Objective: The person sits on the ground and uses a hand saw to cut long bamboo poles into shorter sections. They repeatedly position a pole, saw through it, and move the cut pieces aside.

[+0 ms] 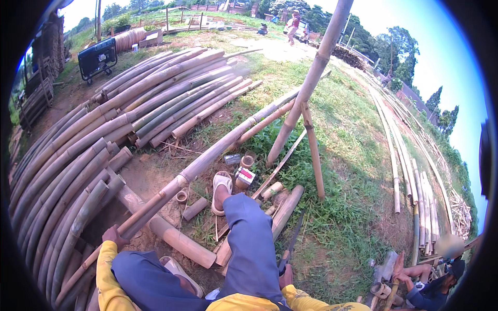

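My left hand is closed round a long bamboo pole. The pole slants from low on the left up to the crossing of an upright bamboo support. Beside my right thigh, my right hand grips a long dark-bladed saw, its narrow tip pointing away from me. My legs straddle a thick bamboo log on the ground. Near my sandalled right foot stand a short bamboo cup, a jar with a red and white label and a clear container.
Stacked bamboo poles fill the left. More poles lie along the right slope. A co-worker sits at the lower right beside cut bamboo. A black wheeled machine stands far left. Another person is far off.
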Tool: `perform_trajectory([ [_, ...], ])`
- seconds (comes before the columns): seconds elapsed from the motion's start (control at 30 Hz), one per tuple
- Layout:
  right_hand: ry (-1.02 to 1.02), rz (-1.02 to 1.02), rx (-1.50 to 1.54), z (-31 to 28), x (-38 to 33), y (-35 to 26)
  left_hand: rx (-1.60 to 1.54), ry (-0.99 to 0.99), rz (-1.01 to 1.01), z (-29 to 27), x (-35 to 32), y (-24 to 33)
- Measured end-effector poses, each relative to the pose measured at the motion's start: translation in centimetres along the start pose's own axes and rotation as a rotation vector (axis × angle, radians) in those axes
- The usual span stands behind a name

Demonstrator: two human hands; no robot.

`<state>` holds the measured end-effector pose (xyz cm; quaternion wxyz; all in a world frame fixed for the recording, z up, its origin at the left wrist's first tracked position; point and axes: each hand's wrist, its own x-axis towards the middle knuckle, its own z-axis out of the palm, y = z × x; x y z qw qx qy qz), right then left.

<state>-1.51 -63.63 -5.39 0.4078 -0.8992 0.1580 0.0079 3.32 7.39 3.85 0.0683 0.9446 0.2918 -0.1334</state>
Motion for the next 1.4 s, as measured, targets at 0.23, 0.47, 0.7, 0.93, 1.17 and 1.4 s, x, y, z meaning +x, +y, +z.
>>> perform_trajectory([
  [0.23, 0.708, -0.061, 0.399, -12.0, -0.8, -5.1, 0.026, -0.032, 0.027, -0.5, 0.5, 5.2],
  [0.47, 0.562, -0.506, 0.395, -17.0, -1.1, -17.1, -0.053, -0.049, 0.020, 0.5, 1.2, 3.8],
  [0.7, -0.194, -0.447, 0.596, -9.8, 2.9, -29.4, -0.075, -0.081, -0.003, -1.3, 0.0, 5.2],
  [0.93, -0.414, -0.589, 0.438, 4.5, 6.8, -29.5, -0.082, -0.033, 0.009, -0.9, -0.7, 5.2],
  [1.17, -0.497, -0.627, 0.359, 8.3, 8.2, -28.8, -0.040, -0.048, -0.009, -0.9, -0.3, 5.1],
  [1.4, -0.603, -0.651, 0.243, 7.6, 8.3, -28.2, -0.047, -0.057, -0.026, -0.8, -0.1, 5.6],
])
